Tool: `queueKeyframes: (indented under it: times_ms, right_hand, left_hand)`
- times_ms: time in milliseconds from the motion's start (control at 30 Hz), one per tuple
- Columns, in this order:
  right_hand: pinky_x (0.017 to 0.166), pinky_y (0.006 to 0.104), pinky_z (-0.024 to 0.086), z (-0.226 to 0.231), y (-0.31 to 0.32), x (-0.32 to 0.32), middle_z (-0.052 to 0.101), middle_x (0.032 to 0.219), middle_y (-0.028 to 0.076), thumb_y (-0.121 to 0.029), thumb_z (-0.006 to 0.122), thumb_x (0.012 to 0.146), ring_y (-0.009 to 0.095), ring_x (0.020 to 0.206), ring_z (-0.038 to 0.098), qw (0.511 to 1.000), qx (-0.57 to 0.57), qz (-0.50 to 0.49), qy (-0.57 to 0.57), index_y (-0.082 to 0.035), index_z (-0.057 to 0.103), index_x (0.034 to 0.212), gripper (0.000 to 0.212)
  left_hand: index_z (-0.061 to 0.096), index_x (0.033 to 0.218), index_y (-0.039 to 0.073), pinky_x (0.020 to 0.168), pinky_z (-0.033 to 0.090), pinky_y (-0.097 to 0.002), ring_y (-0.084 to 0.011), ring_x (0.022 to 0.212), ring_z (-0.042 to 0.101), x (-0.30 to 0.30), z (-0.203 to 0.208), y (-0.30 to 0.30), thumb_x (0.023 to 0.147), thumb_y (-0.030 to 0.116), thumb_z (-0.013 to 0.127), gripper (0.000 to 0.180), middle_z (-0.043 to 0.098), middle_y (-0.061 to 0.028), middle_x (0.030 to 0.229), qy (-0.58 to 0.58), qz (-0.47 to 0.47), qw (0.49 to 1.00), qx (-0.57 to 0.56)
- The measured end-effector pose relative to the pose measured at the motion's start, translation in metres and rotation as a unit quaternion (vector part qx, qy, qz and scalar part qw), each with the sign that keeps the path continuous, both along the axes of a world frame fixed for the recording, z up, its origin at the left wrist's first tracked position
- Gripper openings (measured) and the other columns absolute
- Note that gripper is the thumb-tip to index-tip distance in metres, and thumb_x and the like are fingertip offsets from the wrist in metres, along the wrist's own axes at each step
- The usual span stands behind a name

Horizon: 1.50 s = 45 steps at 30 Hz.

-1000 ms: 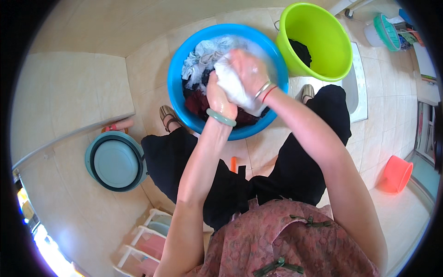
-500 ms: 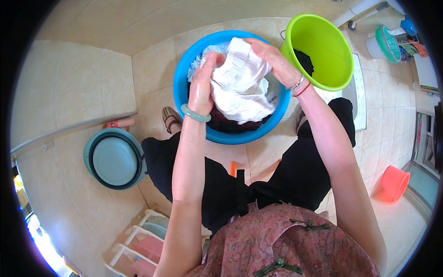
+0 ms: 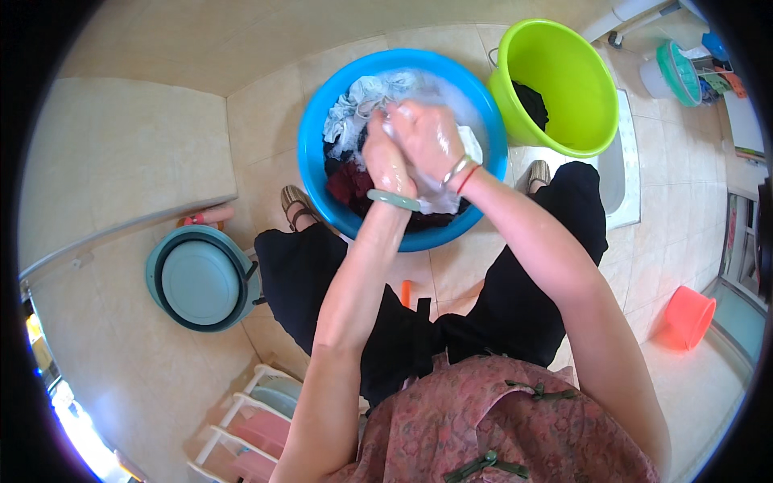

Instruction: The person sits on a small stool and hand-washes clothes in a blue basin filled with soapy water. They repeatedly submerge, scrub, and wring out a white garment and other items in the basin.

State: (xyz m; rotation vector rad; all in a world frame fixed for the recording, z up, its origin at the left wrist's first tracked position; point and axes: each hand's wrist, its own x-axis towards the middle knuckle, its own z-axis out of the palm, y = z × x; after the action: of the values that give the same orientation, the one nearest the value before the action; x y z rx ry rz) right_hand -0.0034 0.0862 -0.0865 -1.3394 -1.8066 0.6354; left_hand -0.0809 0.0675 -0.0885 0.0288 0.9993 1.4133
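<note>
I see the tiled floor (image 3: 161, 145) first, with a big blue basin (image 3: 314, 173) on it, full of soapy water and a heap of laundry (image 3: 354, 109). Just beside it, to the right, stands a lime-green bucket (image 3: 580, 88) with something dark inside. A teal basin (image 3: 201, 278) sits well apart on the left (a small orange tub (image 3: 688, 314) is far right). Over the blue basin, my left hand (image 3: 386, 161) and right hand (image 3: 431, 141) are pressed together, fingers curled tight round a wet white cloth (image 3: 471, 149) bunched between them, above the water.
</note>
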Motion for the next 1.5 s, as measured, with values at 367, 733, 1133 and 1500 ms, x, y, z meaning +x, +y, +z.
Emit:
queueKeyframes:
  times_ms: [367,733,1133,1500]
  right_hand:
    - [0.056,0.0433,0.05,0.028,-0.063,-0.03,0.06,0.065,0.019,-0.019,0.055,0.086,0.036,0.062,0.062,0.992,0.036,0.101,0.07,-0.007,0.056,0.076,0.016]
    - [0.059,0.0459,0.047,-0.004,-0.018,0.001,0.059,0.079,0.021,-0.022,0.053,0.088,0.04,0.071,0.06,0.999,-0.034,-0.016,-0.016,-0.003,0.056,0.078,0.022]
    - [0.06,0.0466,0.047,-0.045,0.008,0.011,0.06,0.074,0.023,-0.025,0.05,0.091,0.041,0.07,0.06,0.993,-0.087,-0.077,-0.038,-0.002,0.058,0.077,0.029]
    - [0.057,0.0449,0.051,-0.014,-0.016,-0.009,0.062,0.071,0.021,-0.023,0.051,0.089,0.037,0.063,0.062,1.0,0.006,0.012,-0.02,-0.005,0.061,0.081,0.022]
  left_hand:
    - [0.058,0.086,0.008,0.061,0.046,-0.029,-0.0136,0.07,0.055,-0.068,-0.042,-0.004,0.094,0.028,0.05,0.022,0.056,-0.0006,0.076,0.143,-0.219,0.952,0.16]
    - [0.06,0.099,0.003,0.074,0.048,-0.0303,-0.015,0.084,0.059,-0.011,-0.011,-0.012,0.093,0.027,0.053,0.026,0.061,-0.0042,0.091,0.132,-0.091,0.986,-0.045]
    - [0.062,0.093,-0.001,0.071,0.045,-0.03,-0.0151,0.079,0.057,0.006,0.004,-0.013,0.092,0.026,0.052,0.029,0.063,-0.0061,0.086,0.095,-0.072,0.989,-0.089]
    - [0.06,0.101,0.007,0.069,0.047,-0.0281,-0.0137,0.078,0.057,-0.014,-0.018,-0.017,0.096,0.028,0.048,0.024,0.059,-0.0019,0.085,0.034,-0.036,0.999,-0.013]
